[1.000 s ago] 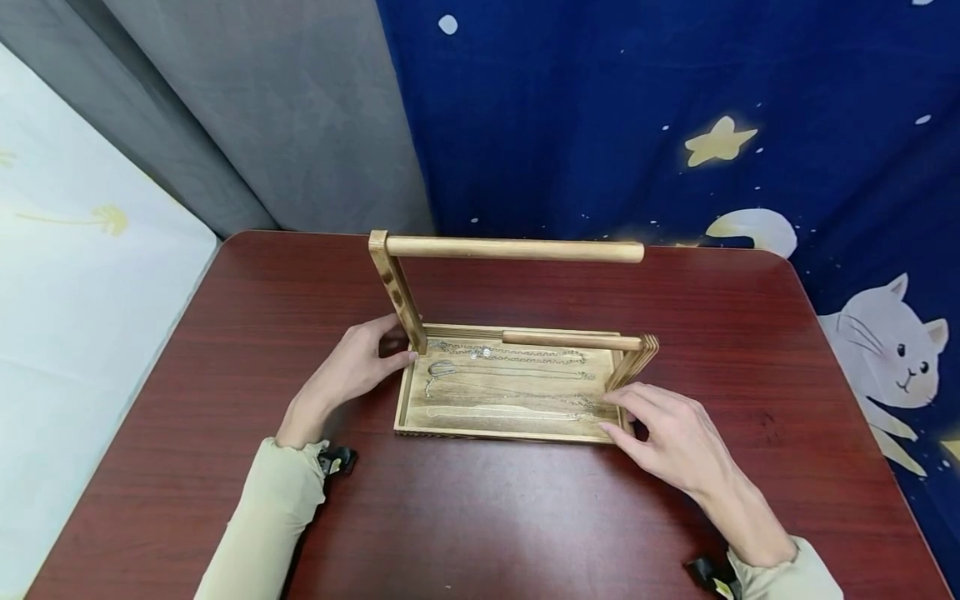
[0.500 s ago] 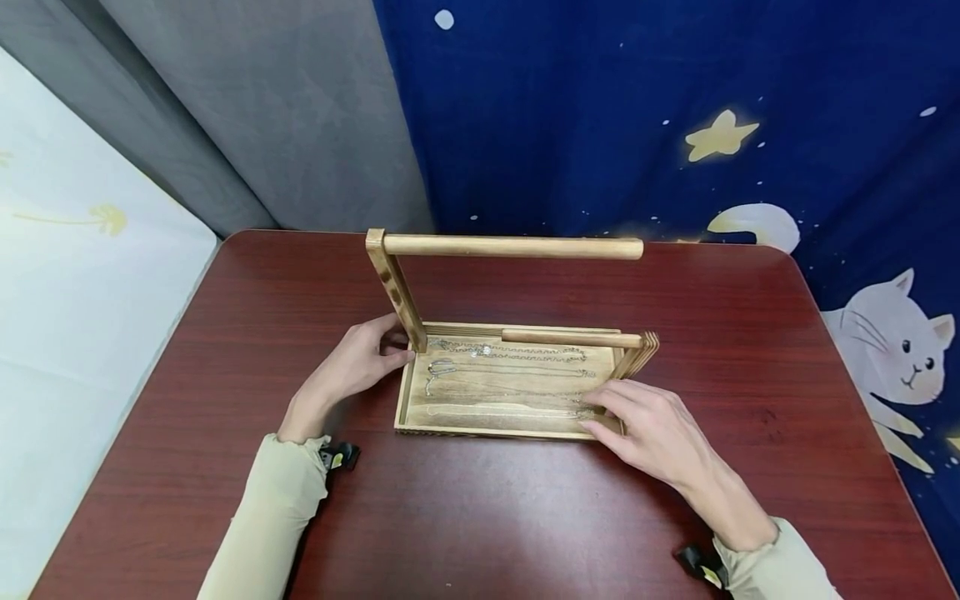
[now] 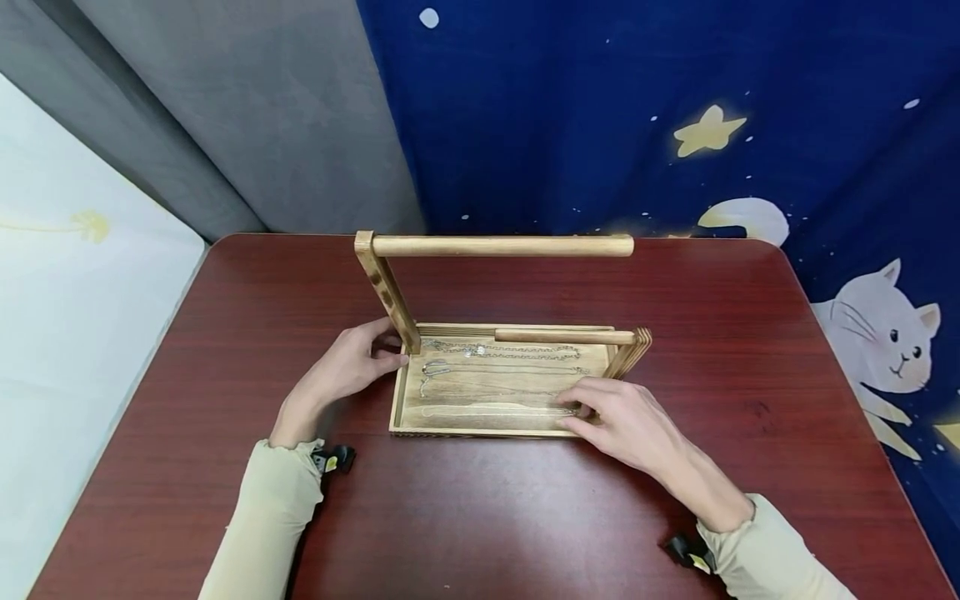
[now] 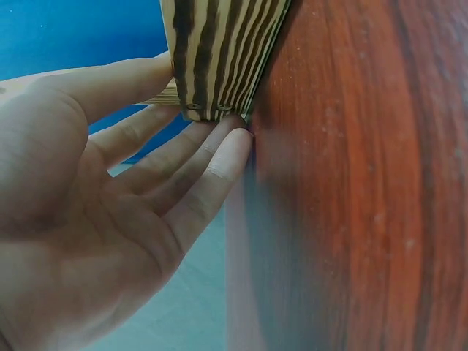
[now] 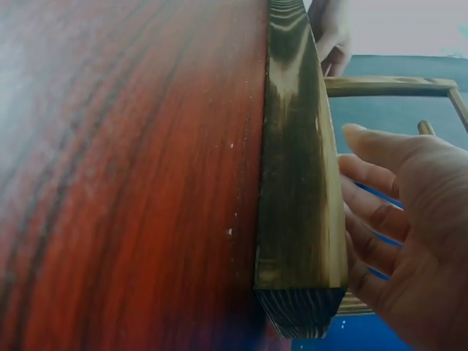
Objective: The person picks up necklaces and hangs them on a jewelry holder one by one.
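At the bottom of the head view, the red table gives both arms room to pull back. Just above, right of the middle, the right hand reaches into the wooden tray, with a gap between thumb and first finger. The tips are partly hidden, so nobody can tell whether they touch a chain. The necklaces lie in rows inside the tray, at mid-frame; the thin chains could tangle if the fingers drag across them. The tray's low rim could catch a chain too. Farther up, the left hand has its thumb and bent fingers around the tray's left end. A quick lift could bump the low bar. The tall bar, near the table's far edge, leaves more room underneath.
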A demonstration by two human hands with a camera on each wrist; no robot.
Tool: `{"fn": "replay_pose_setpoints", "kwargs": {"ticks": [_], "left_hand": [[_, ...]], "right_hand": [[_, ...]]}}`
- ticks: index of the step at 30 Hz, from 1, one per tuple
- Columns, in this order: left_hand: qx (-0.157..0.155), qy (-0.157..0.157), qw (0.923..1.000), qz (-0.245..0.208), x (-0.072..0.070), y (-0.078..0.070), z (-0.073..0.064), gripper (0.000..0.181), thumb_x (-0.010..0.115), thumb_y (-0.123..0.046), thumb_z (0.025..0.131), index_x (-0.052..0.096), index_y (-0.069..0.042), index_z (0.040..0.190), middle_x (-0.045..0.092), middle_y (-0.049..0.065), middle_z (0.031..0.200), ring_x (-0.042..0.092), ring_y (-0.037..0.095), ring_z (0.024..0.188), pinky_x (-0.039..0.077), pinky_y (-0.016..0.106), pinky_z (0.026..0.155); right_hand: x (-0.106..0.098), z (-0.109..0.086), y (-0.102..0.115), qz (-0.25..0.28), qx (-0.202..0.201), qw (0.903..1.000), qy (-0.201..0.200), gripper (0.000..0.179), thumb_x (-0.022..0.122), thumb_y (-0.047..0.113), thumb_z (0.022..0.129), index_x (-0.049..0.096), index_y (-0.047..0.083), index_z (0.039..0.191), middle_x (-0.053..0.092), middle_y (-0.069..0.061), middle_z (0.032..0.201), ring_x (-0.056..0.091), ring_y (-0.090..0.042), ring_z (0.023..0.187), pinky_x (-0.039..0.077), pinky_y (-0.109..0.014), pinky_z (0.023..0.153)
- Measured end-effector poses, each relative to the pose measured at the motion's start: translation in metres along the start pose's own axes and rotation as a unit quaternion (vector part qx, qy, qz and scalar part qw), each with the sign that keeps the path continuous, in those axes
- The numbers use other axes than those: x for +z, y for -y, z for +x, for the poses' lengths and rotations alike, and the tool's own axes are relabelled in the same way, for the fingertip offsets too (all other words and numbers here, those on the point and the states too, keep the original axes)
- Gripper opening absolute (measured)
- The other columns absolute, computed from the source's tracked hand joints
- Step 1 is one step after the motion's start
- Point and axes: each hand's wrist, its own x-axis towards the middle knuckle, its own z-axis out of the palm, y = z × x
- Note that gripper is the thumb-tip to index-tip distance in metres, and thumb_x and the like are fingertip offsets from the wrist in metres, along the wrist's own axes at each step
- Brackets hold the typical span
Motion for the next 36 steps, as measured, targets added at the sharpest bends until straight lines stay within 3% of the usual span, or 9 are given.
{"fn": "replay_pose_setpoints", "kwargs": {"ticks": [26,36], "left_hand": [[-0.01,-0.008,0.9999,-0.008,0.0,0.002,0.003,0.04,0.075,-0.015,0.09,0.061,-0.014,0.128,0.072,0.006,0.111,0.068,0.02,0.104,0.051,0.041,0.09],[-0.01,-0.002,0.9997,-0.022,0.002,0.004,0.003,0.04,0.074,-0.012,0.091,0.06,-0.014,0.129,0.071,0.008,0.111,0.068,0.021,0.104,0.051,0.042,0.09]], "right_hand": [[0.009,0.016,0.001,-0.035,0.025,0.9985,0.034,0.02,0.082,0.018,0.082,0.075,0.021,0.101,0.072,0.012,0.092,0.061,0.004,0.07,0.053,-0.027,0.063],[0.017,0.018,0.007,-0.023,0.074,0.9964,0.034,0.021,0.083,0.015,0.081,0.076,0.02,0.099,0.072,0.012,0.087,0.061,0.003,0.068,0.05,-0.025,0.059]]}}
